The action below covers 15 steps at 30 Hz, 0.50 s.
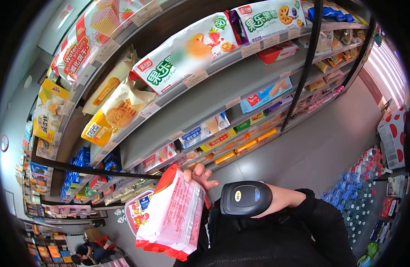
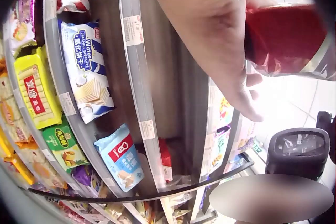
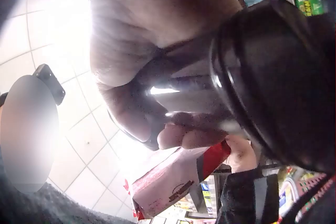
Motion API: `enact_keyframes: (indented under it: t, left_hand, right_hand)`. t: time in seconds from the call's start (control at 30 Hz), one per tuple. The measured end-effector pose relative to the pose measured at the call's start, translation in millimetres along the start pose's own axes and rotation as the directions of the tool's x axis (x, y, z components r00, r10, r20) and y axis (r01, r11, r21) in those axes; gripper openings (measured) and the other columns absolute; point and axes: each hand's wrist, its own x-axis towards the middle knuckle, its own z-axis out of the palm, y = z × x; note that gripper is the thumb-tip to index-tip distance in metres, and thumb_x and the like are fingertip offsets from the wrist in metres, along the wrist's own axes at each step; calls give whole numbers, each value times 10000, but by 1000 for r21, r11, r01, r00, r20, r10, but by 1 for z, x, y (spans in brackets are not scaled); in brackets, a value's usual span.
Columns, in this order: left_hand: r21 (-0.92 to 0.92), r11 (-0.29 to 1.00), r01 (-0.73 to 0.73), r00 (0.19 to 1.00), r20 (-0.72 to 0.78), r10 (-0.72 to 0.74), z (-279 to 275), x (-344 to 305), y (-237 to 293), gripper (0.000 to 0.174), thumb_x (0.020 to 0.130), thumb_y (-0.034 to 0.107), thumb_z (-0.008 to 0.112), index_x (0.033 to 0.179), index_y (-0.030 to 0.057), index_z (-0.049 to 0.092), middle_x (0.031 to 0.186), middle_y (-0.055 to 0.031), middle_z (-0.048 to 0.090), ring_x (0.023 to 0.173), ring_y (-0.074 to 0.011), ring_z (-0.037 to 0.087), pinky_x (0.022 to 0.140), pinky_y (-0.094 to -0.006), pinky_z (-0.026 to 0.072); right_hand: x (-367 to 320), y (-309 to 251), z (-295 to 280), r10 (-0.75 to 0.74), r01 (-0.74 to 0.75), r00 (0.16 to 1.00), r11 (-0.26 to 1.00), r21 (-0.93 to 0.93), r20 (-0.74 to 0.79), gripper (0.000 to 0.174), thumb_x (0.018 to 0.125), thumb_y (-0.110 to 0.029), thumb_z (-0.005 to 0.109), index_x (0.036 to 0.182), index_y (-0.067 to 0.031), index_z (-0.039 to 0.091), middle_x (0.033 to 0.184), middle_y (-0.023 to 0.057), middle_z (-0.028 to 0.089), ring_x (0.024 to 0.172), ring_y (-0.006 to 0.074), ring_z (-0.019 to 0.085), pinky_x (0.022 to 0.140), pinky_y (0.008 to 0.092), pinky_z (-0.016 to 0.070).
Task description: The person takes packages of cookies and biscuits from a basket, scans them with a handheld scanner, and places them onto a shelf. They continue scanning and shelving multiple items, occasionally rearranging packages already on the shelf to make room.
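Note:
My left hand (image 1: 199,177) holds a pink and white package with red ends (image 1: 174,213), its fingers over the upper edge and its printed back facing up. Up close, the left wrist view shows the hand (image 2: 215,35) against the red end of the package (image 2: 289,40). A black handheld scanner (image 1: 246,199) is gripped in my right hand (image 1: 278,201), just right of the package. In the right wrist view, curled fingers of the right hand (image 3: 152,24) wrap the scanner's handle; its head (image 3: 268,82) hides part of the view, with the package (image 3: 173,182) beyond.
Shelves (image 1: 187,120) of packaged biscuits curve across the front. A pink-rimmed basket (image 1: 129,213) stands partly behind the package. Bottles (image 1: 354,191) are grouped on the floor at right, near a spotted box (image 1: 393,138). People (image 1: 96,253) are at the lower left.

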Motion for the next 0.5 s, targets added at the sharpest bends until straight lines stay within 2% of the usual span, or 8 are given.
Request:
enact_keyframes:
  t: [0.17, 0.23, 0.27, 0.33, 0.37, 0.43, 0.47, 0.5]
  left_hand:
    - [-26, 1000, 9, 999, 36, -8, 5, 8, -11, 253, 778, 265, 586, 964, 101, 535, 1093, -98, 372, 1140, -281, 321, 933, -551, 300]
    - [62, 996, 62, 986, -158, -51, 16, 6, -10, 295, 787, 295, 564, 988, 87, 505, 1078, -128, 384, 1067, -300, 405, 893, -497, 362]
    - [64, 996, 63, 989, -134, -53, 20, 5, -7, 295, 787, 295, 564, 988, 87, 505, 1078, -128, 384, 1067, -300, 405, 893, -497, 362]
    - [127, 966, 226, 886, -438, -150, 29, 1, -3, 279, 828, 344, 478, 925, 84, 506, 978, -148, 495, 863, -321, 542, 766, -440, 438]
    - [324, 938, 118, 783, -612, 113, 44, 0, -24, 266, 833, 338, 467, 913, 86, 500, 897, -149, 537, 790, -311, 567, 664, -381, 451]
    - [117, 979, 166, 804, -592, -66, 27, -7, -23, 277, 841, 330, 456, 930, 71, 497, 880, -136, 551, 817, -284, 561, 692, -383, 457]
    - [523, 777, 349, 831, -556, 1, -37, -60, -12, 365, 806, 336, 530, 1022, 45, 490, 985, -129, 551, 900, -275, 544, 787, -400, 444]
    - [200, 971, 134, 798, -603, 14, 1, -22, -29, 509, 751, 347, 608, 1118, 28, 458, 1092, -122, 526, 1004, -269, 504, 880, -407, 400]
  right_hand:
    - [-18, 1, -4, 53, -53, 998, 999, 11, -19, 603, 641, -117, 719, 1139, 6, 402, 1068, 94, 520, 963, 156, 476, 867, 288, 369]
    - [-30, -1, -7, 64, -65, 997, 998, -13, -50, 610, 640, -114, 722, 1144, 4, 401, 1075, 94, 517, 969, 157, 475, 870, 289, 368]
    - [-37, -3, -9, 38, -38, 996, 999, -8, -84, 622, 635, -106, 726, 1152, 2, 398, 1085, 92, 513, 981, 157, 470, 878, 289, 363]
    - [-53, -5, -13, 0, -2, 988, 1000, -12, -154, 659, 619, -84, 736, 1172, -5, 388, 1109, 85, 501, 1012, 153, 453, 895, 291, 350]
    - [-61, -8, -15, 3, -6, 985, 1000, -19, -172, 655, 612, -76, 738, 1165, -9, 394, 1106, 80, 499, 1014, 149, 447, 892, 286, 351]
    - [-78, -8, -17, 20, -24, 965, 1000, -11, -262, 651, 601, -62, 740, 1156, -13, 402, 1095, 74, 503, 1008, 141, 447, 885, 278, 354]
    - [-85, -1, -19, 13, -20, 964, 1000, -23, -266, 651, 601, -62, 740, 1156, -13, 402, 1095, 74, 503, 1008, 141, 447, 885, 278, 354]
    - [-88, 10, -22, -14, 26, 955, 999, 37, -297, 652, 593, -57, 742, 1151, -18, 408, 1085, 70, 506, 999, 138, 451, 880, 276, 357]
